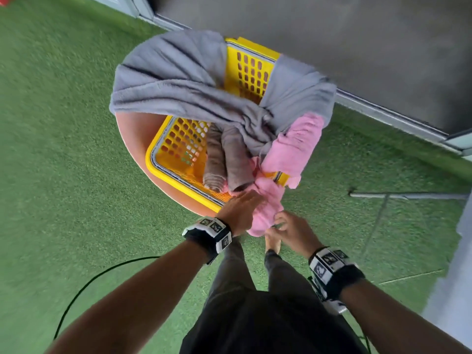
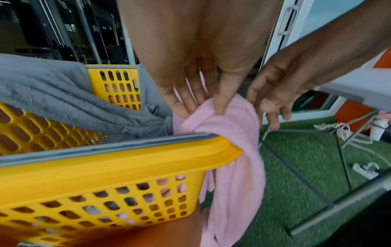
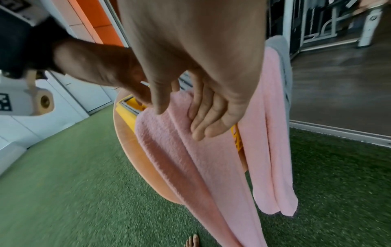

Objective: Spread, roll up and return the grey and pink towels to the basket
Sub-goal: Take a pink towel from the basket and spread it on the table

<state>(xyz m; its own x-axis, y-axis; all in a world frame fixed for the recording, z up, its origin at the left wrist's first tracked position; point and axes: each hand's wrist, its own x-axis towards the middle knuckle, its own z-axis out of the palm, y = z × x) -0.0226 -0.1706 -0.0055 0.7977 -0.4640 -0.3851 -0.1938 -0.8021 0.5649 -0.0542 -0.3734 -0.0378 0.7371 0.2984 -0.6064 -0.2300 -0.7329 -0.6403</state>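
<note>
left hand (image 2: 190, 93) pinched soft pink terry towel (image 2: 228, 133) draped over yellow perforated plastic basket (image 2: 118, 160) rim, prob. to lift it; right hand (image 2: 275, 93) hovered loosely open w/ nothing held.

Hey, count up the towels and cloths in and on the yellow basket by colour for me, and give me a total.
Grey towel, draped over the basket rim: 1
Pink towel, hanging over the near corner: 1
Brownish rolled cloths inside the basket: 2
Total: 4
</note>
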